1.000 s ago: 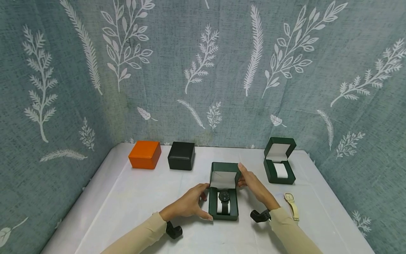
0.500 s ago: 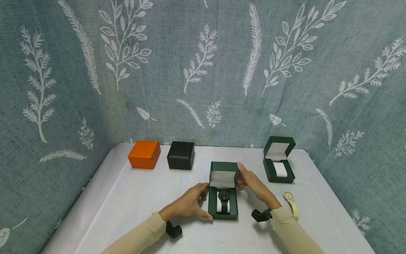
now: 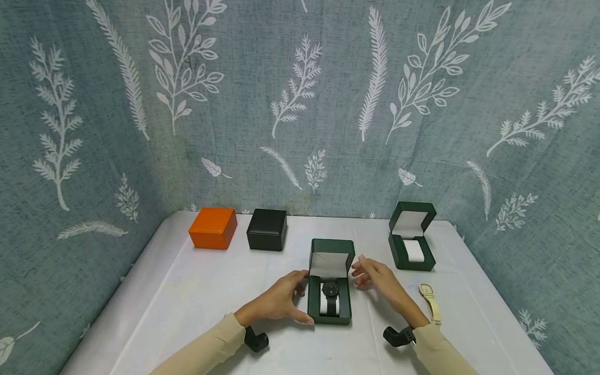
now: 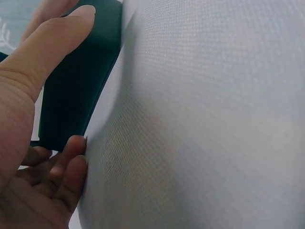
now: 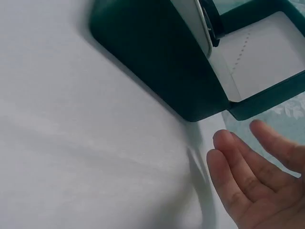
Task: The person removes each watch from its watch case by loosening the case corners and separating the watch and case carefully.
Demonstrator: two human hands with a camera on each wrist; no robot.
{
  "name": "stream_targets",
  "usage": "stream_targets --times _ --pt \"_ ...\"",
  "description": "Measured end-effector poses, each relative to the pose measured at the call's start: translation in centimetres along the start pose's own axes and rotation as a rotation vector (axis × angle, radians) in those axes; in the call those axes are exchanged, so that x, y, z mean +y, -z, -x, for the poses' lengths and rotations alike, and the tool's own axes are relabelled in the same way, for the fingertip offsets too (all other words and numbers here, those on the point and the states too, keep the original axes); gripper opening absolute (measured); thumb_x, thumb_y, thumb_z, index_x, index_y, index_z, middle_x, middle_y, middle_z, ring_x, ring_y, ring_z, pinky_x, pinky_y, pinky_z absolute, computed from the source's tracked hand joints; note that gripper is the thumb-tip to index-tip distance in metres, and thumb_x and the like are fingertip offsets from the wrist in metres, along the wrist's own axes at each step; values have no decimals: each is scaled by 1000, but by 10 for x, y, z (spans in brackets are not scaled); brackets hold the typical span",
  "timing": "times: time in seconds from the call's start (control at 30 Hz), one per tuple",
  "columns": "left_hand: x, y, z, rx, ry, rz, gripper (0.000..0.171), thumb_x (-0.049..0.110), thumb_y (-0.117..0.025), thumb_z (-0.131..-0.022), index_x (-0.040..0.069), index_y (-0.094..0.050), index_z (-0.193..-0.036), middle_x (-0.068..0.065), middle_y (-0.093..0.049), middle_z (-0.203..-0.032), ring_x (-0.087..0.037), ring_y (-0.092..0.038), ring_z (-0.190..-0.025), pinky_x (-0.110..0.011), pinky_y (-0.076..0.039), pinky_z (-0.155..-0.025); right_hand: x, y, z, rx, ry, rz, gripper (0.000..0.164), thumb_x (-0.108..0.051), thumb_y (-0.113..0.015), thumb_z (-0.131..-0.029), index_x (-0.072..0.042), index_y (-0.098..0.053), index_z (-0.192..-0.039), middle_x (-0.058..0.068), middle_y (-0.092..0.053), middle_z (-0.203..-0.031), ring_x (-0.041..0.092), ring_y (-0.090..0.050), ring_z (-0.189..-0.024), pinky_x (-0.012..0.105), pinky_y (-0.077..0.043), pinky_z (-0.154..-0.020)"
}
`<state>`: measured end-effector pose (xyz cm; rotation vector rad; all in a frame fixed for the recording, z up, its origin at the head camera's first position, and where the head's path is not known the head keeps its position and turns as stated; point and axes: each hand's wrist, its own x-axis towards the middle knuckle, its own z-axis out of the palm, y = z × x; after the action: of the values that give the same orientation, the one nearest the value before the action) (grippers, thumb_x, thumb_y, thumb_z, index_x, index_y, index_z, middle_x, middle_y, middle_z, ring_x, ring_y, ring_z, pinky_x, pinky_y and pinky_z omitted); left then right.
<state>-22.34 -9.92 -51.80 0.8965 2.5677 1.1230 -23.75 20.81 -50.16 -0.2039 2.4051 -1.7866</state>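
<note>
A dark green watch box stands with its lid raised on the white cloth, in the middle of the head view. Inside, a black wristwatch is wrapped on a white cushion. My left hand grips the box's left side, thumb at the front corner and fingers toward the rear; the left wrist view shows the thumb against the green wall. To the right of the lid, my right hand hovers apart from the box, its fingers loosely bent and holding nothing. The right wrist view shows a gap between its fingertips and the box.
A second green watch box, lid up with a bare white cushion, stands at the back right. Nearer lies a gold wristwatch, close by the right forearm. Closed orange and black boxes sit at the back left.
My right hand has let go of the lid's right edge and drawn back a little to the right and down. The left hand and the box have stayed in place.
</note>
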Motion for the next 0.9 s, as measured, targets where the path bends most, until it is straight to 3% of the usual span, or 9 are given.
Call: stream_targets --times 0.13,0.23,0.4,0.57,0.9 --pt "0 0 1 1 3 2 119 44 -98 -66 -3 -36 -155 -4 -52 -134 -10 -57 -101 -26 -50 -85 3 1 12 -19 29 60 39 -39 -63 -103 -4 -63 -120 13 -70 -108 26 -69 -91 34 -59 -77" --pt "1 0 1 0 1 1 119 45 -98 -66 -3 -35 -156 -5 -52 -134 -11 -57 -101 -26 -50 -85 4 0 21 -67 63 80 36 -33 -69 -101 -5 -61 -122 14 -69 -107 27 -68 -89 35 -60 -75" --pt "2 1 2 1 -10 -6 119 45 -98 -67 -4 -35 -156 -5 -52 -133 -13 -58 -102 -26 -50 -85 7 -2 31 -147 120 90 38 -26 -72 -99 -4 -61 -127 14 -68 -110 31 -70 -89 37 -61 -74" --pt "2 1 2 0 -15 -10 119 45 -97 -67 -4 -35 -156 -6 -52 -133 -13 -58 -102 -26 -51 -84 12 -4 36 -188 146 133 43 -28 -76 -96 -9 -63 -132 11 -69 -113 24 -71 -92 33 -60 -75" --pt "3 1 3 2 -25 -10 117 43 -97 -68 -4 -35 -156 -7 -52 -135 -14 -58 -102 -27 -50 -86 16 -10 44 -194 173 164 53 -27 -82 -91 -10 -62 -137 10 -66 -112 17 -68 -89 28 -57 -76"
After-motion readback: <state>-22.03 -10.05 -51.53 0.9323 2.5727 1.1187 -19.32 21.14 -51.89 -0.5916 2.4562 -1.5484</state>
